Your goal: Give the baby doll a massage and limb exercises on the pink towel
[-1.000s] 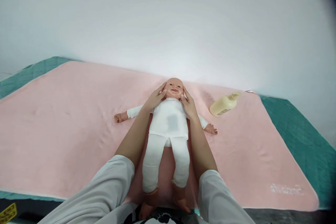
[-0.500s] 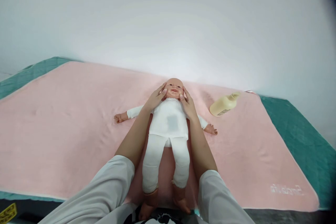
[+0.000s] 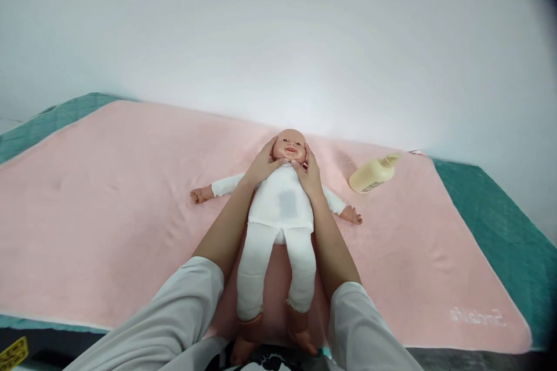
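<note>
A baby doll [image 3: 281, 197] in a white cloth suit lies on its back on a pink blanket [image 3: 143, 185], head toward the wall, arms spread. My left hand [image 3: 264, 165] cups the left side of its head, fingers along the cheek and thumb under the chin. On the other side my right hand [image 3: 308, 171] does the same, its thumb close to the left thumb at the neck. Both hands hold the doll's head between them. The fingertips are partly hidden beside the head.
A pale yellow pump bottle [image 3: 372, 175] lies on its side on the blanket, right of the doll. Green quilted cloth [image 3: 500, 214] shows beyond the blanket's edges. A white wall [image 3: 278, 40] stands behind. A yellow label [image 3: 14, 353] is at the lower left.
Both thumbs have moved from the doll's cheeks down to beneath its chin, nearer each other. The doll's face now shows more fully between my hands.
</note>
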The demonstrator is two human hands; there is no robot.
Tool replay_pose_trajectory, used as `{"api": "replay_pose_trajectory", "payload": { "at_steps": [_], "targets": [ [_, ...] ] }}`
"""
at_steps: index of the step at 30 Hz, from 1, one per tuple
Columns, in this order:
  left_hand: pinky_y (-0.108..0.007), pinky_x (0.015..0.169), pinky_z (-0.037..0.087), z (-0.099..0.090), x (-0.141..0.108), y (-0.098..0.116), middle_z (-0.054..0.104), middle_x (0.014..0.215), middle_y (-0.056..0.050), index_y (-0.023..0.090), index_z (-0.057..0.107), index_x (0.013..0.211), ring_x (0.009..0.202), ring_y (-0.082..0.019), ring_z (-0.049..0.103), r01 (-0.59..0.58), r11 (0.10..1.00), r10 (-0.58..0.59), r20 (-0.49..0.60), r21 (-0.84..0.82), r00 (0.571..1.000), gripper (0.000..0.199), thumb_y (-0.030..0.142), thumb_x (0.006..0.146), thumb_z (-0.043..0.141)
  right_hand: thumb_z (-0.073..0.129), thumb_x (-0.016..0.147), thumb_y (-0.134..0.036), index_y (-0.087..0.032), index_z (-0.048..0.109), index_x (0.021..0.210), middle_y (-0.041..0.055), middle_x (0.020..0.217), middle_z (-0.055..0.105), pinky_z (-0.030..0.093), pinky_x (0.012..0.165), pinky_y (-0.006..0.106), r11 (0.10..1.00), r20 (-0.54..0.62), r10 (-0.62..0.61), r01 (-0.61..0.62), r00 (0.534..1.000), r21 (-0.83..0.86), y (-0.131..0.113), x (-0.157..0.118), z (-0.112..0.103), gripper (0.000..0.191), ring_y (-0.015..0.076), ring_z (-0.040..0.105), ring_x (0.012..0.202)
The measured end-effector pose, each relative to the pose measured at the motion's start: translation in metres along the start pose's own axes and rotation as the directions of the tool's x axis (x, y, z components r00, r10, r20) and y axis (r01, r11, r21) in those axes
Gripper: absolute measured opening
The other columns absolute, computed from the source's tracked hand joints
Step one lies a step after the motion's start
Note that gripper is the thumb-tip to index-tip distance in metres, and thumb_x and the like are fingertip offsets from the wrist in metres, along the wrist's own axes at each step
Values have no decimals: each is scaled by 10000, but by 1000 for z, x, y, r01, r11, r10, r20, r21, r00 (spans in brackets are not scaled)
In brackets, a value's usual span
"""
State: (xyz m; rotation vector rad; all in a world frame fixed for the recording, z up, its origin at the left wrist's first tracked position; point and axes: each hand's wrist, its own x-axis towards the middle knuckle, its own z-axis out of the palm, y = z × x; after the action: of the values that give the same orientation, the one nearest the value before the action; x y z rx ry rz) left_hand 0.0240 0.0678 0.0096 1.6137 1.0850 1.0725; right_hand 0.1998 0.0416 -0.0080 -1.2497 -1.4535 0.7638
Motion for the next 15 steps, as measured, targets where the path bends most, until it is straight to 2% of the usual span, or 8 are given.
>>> {"api": "replay_pose_trajectory", "payload": {
  "at_steps": [8, 15],
  "targets": [
    [-390, 1144, 374, -2, 1, -5, 353, 1572, -104, 209, 281, 1538, 1407, -288, 410, -2, 1000, 2, 6, -14, 1000, 855, 494, 818, 643, 582, 839, -596, -238, 344, 1500, 87, 1554, 402, 452, 1098, 432, 1000, -11, 12, -12, 1000, 23, 2, 2, -1, 789, 252, 492, 1349],
    [-362, 1154, 357, -6, 1, -3, 352, 1577, -61, 239, 268, 1548, 1399, -263, 425, 32, 999, -32, 21, 7, 999, 806, 531, 867, 584, 575, 823, -645, -243, 374, 1490, 77, 1546, 418, 426, 1132, 443, 996, 2, 33, -33, 999, 77, 0, 4, -5, 805, 250, 506, 1344]
  ]
}}
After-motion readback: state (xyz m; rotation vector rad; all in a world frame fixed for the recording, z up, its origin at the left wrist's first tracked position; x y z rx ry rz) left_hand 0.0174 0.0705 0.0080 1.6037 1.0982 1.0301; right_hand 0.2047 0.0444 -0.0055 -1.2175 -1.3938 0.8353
